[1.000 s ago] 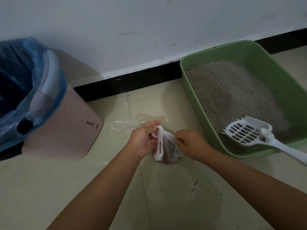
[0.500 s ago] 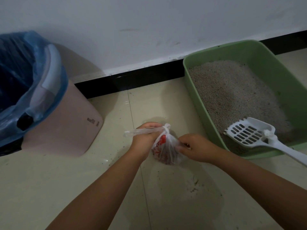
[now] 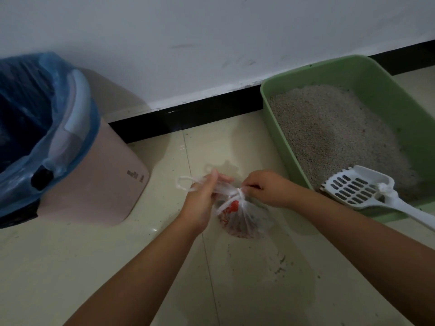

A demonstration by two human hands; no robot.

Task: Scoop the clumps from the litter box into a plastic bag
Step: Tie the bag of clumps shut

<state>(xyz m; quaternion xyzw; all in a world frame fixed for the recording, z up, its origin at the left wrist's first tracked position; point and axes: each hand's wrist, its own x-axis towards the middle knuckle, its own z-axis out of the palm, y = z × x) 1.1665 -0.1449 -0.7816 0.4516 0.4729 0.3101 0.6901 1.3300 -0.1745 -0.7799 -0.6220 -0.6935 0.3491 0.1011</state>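
Observation:
A small clear plastic bag (image 3: 244, 220) with red print holds dark clumps and hangs just above the tiled floor. Its neck is twisted into a knot. My left hand (image 3: 202, 198) grips one handle loop, which sticks out to the left. My right hand (image 3: 266, 187) pinches the other strand right at the knot. The green litter box (image 3: 277, 128) stands to the right against the wall, filled with grey litter. A white slotted scoop (image 3: 357, 187) lies in its near corner, with the handle reaching over the rim to the right.
A pink trash bin (image 3: 98, 184) with a blue liner stands at the left. A black baseboard (image 3: 188, 118) runs along the white wall. Scattered litter grains (image 3: 280, 262) lie on the floor below the bag.
Both hands have pulled the bag's handles apart and drawn the knot tight. The bag has shifted slightly right and lower between the hands.

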